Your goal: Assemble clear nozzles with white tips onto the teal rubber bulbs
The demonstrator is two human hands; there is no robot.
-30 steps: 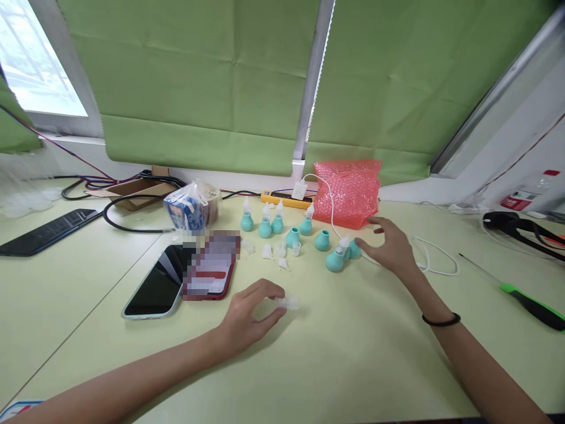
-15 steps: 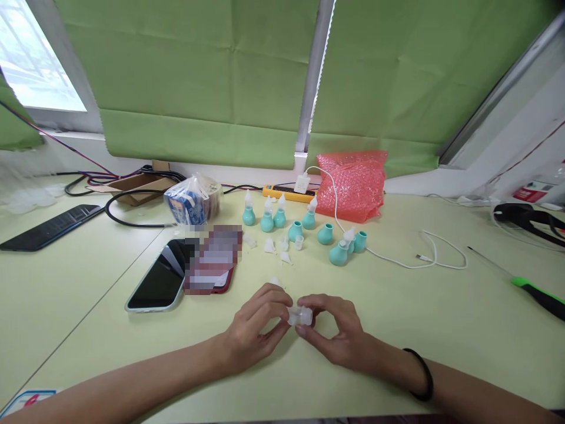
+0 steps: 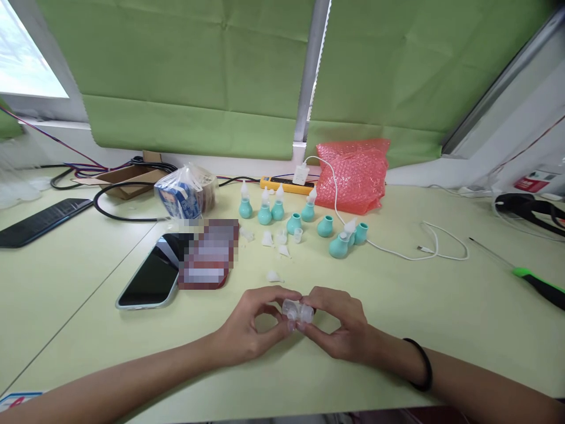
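Between finger and thumb, my left hand (image 3: 253,324) pinches the left end of a small translucent plastic fitting (image 3: 291,310). My right hand (image 3: 339,321) grips its right end the same way; whether it is one part or two joined parts, I cannot tell. Just beyond my fingers lies a white pointed tip (image 3: 273,276). Farther off, several teal rubber bulbs stand on the table. Some, like the bulb at the left (image 3: 245,208), carry a clear nozzle; others, such as one open-necked bulb (image 3: 325,226), have none. Small clear cups (image 3: 298,235) and loose tips (image 3: 267,238) lie among them.
Left of the bulbs lie a phone (image 3: 152,277) and a red-cased one (image 3: 208,259). Behind are a bagged blue package (image 3: 183,194), a yellow power strip (image 3: 282,185) and pink bubble wrap (image 3: 352,176). A white cable (image 3: 397,257) and a screwdriver (image 3: 536,285) lie right.
My left fingers have shifted their hold, showing more of the fitting's left end. The camera view has moved slightly, and the white tip beyond my hands is now fully visible.
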